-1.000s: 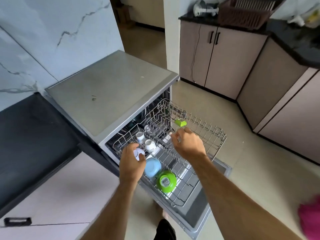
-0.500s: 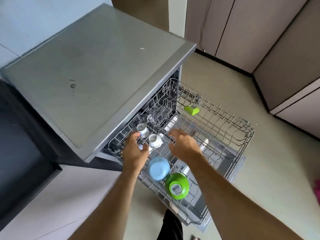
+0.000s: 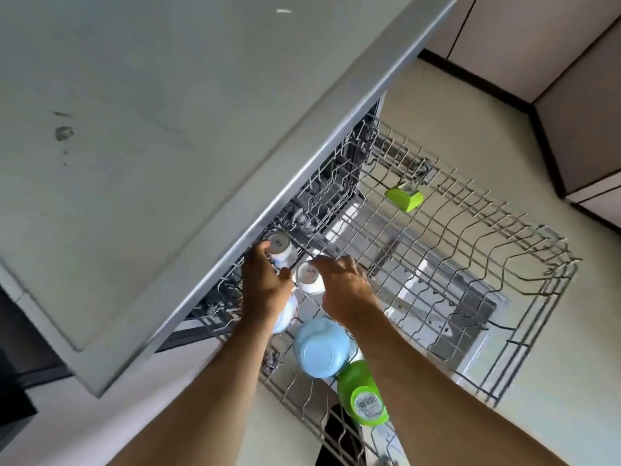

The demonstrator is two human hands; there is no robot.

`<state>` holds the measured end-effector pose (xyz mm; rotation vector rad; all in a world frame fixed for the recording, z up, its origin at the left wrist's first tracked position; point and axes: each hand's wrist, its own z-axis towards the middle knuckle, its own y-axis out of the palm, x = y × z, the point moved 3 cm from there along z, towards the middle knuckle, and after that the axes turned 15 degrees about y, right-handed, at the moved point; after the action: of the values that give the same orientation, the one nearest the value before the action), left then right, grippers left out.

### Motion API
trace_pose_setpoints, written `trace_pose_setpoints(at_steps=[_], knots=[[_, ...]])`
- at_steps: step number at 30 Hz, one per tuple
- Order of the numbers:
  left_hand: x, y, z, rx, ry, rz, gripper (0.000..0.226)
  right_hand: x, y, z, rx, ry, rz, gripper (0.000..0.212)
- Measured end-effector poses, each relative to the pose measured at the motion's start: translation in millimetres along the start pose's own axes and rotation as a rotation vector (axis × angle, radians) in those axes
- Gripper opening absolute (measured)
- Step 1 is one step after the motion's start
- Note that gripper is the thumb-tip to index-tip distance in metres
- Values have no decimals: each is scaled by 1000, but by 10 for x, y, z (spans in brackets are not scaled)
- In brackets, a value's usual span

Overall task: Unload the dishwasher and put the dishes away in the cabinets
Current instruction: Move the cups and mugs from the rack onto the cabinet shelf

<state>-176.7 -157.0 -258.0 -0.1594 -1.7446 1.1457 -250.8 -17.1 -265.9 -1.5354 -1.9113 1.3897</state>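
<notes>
The dishwasher's wire rack [image 3: 504, 264] is pulled out over the open door. Two small white cups stand upside down at its back left. My left hand [image 3: 265, 287] grips the far white cup [image 3: 280, 245], thumb on its left side. My right hand [image 3: 346, 290] curls its fingers over the near white cup [image 3: 309, 279]. A pale blue bowl [image 3: 321, 348] lies upside down just below my hands, with a green bowl [image 3: 364, 395] in front of it. Another pale dish [image 3: 285, 317] is partly hidden under my left wrist.
The dishwasher's grey top [image 3: 168, 129] overhangs the rack's back left, close above my left hand. A green plastic clip [image 3: 405, 196] sits on the rack's far side. Beige base cabinets [image 3: 578, 95] line the floor at the upper right.
The camera has moved closer and lower over the rack. Both hands have reached further back, the left onto the far white cup, the right onto the near one.
</notes>
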Motion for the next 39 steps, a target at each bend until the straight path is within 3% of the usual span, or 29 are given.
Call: trace_pose_setpoints(at_steps=[11, 17, 25, 29, 33, 39], knots=[[-38, 194, 308, -20, -32, -73, 50, -90, 19, 225, -42, -10, -34, 69], [-211, 319, 388, -101, -128, -152, 70, -101, 129, 281, -7, -59, -67, 64], [-397, 383, 317, -50, -88, -166, 59, -38, 266, 327, 5, -127, -33, 66], [-307, 277, 222, 65, -53, -219, 55, 5, 183, 278, -46, -157, -33, 68], [-170, 125, 146, 159, 5, -282, 51, 60, 125, 149, -78, -87, 172, 68], [185, -68, -106, 222, 78, -363, 51, 160, -148, -77, 97, -37, 518, 63]])
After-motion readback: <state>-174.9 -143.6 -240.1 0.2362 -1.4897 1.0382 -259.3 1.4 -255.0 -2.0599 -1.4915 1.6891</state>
